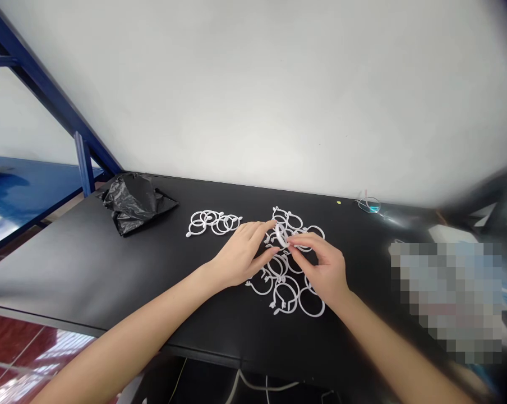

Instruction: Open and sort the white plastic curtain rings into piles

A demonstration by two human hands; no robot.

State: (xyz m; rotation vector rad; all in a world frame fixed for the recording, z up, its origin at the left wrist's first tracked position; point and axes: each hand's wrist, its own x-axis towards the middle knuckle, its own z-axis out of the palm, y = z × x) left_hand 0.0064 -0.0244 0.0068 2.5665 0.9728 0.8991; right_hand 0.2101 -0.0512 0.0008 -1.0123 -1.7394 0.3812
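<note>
Between my two hands, a white plastic ring (281, 235) is held nearly edge-on above the table. My left hand (247, 252) grips its left side with fingertips and thumb. On the other side, my right hand (321, 264) pinches it between thumb and fingers. Beneath and around both hands lies a loose pile of similar white rings (287, 297), several of them open at small knobbed clasps. The hands cover part of this pile. Left of my left hand sits a smaller overlapping group of white rings (215, 222).
A crumpled black plastic bag (133, 202) lies on the black table (161, 303) at the left. Glasses (369, 206) rest near the wall at the right, in front of which is a blurred-out item (451, 297). A blue metal frame (55, 84) stands at the left.
</note>
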